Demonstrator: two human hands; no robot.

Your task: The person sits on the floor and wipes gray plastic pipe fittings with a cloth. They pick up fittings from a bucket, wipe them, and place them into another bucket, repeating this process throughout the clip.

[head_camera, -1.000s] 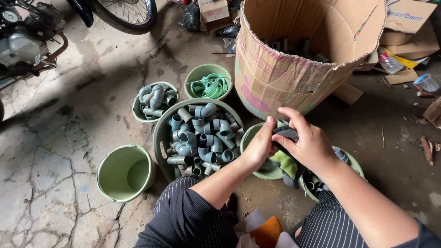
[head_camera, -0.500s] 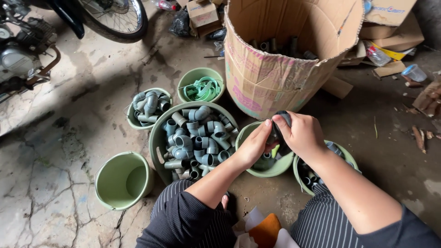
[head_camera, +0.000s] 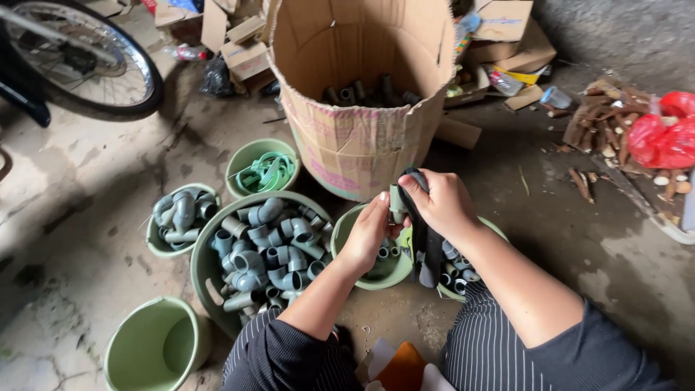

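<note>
My left hand [head_camera: 371,232] grips a small grey-green pipe fitting [head_camera: 397,203] above a green bowl [head_camera: 347,224] that holds a few fittings. My right hand [head_camera: 441,203] presses a dark cloth [head_camera: 427,239] against that fitting; the cloth hangs down over a second green bowl [head_camera: 499,232] of small fittings. Both hands meet just in front of a tall open cardboard box [head_camera: 362,137] with pipe pieces inside.
A large green basin [head_camera: 206,279] full of grey elbow fittings lies left of my hands. Around it stand a small bowl of elbows [head_camera: 153,242], a bowl of green rings [head_camera: 250,156] and a bare green bucket [head_camera: 137,355]. A bicycle wheel [head_camera: 79,65] stands far left; cartons and a red bag [head_camera: 662,137] lie right.
The view has swung to the right, so everything sits further left in frame. My hands have stayed together on the fitting and cloth; the cloth now hangs lower from my right hand.
</note>
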